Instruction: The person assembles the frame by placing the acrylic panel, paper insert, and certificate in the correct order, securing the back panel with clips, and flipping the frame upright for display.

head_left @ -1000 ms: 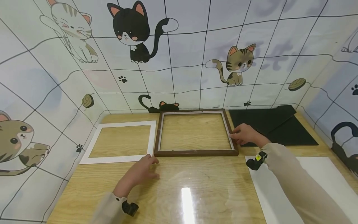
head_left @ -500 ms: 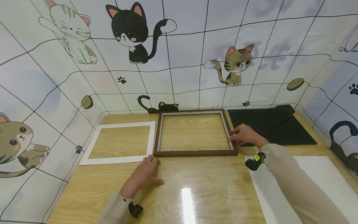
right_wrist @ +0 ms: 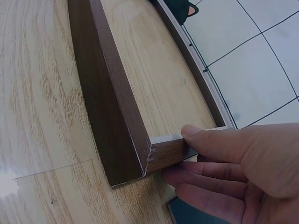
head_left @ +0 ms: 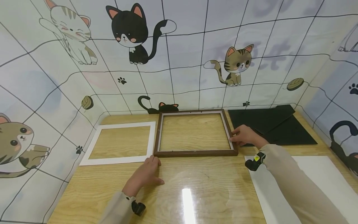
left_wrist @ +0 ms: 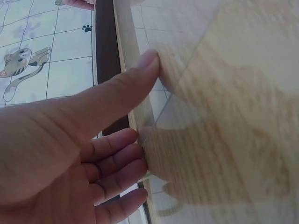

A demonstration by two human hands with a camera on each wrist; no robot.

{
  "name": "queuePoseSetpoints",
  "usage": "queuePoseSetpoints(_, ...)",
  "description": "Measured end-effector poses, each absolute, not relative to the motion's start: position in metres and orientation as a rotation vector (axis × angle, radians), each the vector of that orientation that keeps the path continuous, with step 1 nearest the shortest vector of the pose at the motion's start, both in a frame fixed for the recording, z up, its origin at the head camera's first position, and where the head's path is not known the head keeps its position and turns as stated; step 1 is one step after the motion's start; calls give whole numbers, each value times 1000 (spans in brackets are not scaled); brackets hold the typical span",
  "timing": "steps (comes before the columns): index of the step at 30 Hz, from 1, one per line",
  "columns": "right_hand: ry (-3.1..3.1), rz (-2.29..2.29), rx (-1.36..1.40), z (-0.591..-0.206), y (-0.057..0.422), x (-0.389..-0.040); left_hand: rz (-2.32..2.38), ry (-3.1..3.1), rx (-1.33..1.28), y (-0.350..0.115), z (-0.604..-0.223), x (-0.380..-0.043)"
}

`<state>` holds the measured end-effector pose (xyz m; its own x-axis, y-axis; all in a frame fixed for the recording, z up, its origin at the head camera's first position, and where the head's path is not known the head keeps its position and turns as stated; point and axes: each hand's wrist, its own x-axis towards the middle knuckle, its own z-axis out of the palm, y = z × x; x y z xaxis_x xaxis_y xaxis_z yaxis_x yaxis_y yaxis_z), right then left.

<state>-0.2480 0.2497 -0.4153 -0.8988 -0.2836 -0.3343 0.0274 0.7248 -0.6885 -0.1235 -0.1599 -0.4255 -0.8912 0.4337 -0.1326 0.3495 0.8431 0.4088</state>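
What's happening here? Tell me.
A person's right hand pinches the right side of a brown frame on a wooden table. The left hand is open near the frame's front left corner; whether it touches is unclear. Left of the frame is a white border; to the right, flat black material and a white sheet.

The right hand [right_wrist: 257, 161] pinches the short side of a brown frame [right_wrist: 105, 93], its thumb [right_wrist: 210, 142] on the pale edge and its other fingers bent below the thumb. Near the thumb tip, a corner joint shows a light, worn line. The long sides run away from the hand, and the wood-grain table [right_wrist: 32, 93] shows between them. Just beneath the fingertips lies part of a dark sheet [right_wrist: 187, 212]; beyond the frame from the hand stands a line-patterned wall [right_wrist: 261, 60].
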Motion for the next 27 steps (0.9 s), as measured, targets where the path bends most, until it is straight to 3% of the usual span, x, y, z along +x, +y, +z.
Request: queuePoseSetpoints(27,2514,-1065,-210,-421,252,-245,524,2818,522,-160,-429,-124)
